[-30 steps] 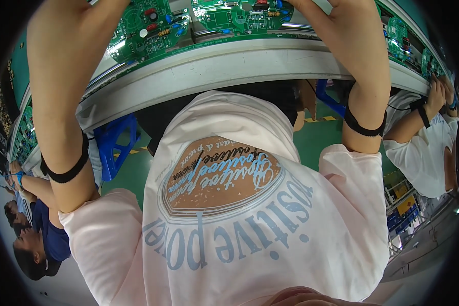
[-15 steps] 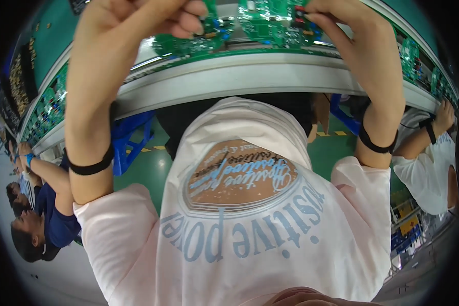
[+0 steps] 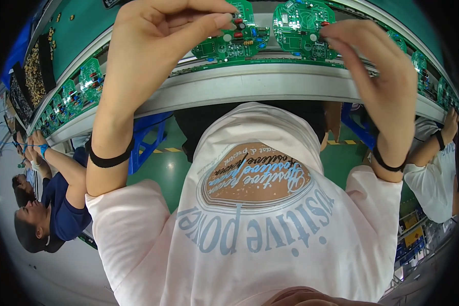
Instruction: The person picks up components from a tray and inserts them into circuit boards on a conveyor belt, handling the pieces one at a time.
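Observation:
My left hand (image 3: 176,38) reaches over the left green circuit board (image 3: 224,51). Its thumb and index finger are pinched together at the board's upper part, beside red components (image 3: 238,34); whatever is between the fingertips is hidden. Over the right edge of the other green circuit board (image 3: 296,41) hovers my right hand (image 3: 377,61). Its thumb and index tips come near each other beside a small red component (image 3: 325,23), but motion smears them, so their grip is unclear. Both boards carry blue, red and black parts. Each of my arms wears a black band.
A pale metal rail (image 3: 255,86) runs along the near side of the boards. More populated boards (image 3: 71,97) line it at left and right. A dark tray of small yellowish parts (image 3: 35,58) lies far left. Co-workers (image 3: 66,204) sit on both sides.
The whole view has shifted, so both boards show more fully. My left hand stays at the left board, its pinch now nearer the red parts. My right fingertips sit lower, below the red component.

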Demonstrator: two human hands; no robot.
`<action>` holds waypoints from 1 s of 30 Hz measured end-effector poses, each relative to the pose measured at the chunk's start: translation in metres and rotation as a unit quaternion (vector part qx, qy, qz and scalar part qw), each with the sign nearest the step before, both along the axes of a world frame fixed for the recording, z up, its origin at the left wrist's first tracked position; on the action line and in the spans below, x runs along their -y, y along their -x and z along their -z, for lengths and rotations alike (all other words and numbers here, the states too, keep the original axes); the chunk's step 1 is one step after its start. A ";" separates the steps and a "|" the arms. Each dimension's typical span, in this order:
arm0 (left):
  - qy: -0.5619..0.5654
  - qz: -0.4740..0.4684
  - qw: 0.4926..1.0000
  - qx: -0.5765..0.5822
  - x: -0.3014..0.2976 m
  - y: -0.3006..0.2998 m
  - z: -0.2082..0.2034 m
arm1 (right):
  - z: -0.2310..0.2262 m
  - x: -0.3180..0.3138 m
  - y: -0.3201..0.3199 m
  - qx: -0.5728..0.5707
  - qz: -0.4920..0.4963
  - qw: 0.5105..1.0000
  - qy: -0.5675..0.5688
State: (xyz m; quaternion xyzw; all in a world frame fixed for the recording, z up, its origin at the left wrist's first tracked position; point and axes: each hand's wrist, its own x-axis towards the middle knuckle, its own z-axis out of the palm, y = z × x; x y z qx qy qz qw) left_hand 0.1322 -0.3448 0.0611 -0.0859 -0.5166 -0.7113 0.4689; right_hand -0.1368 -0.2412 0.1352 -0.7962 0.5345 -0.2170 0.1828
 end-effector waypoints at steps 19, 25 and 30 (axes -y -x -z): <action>0.271 -0.155 0.714 0.627 0.002 0.030 -0.082 | 0.110 0.038 -0.047 0.391 -0.038 0.816 0.424; 0.363 -0.090 0.683 0.628 0.013 0.037 -0.086 | 0.105 0.031 -0.048 0.419 -0.022 0.832 0.363; 0.396 -0.071 0.671 0.623 0.016 0.041 -0.085 | 0.098 0.021 -0.048 0.411 -0.014 0.857 0.310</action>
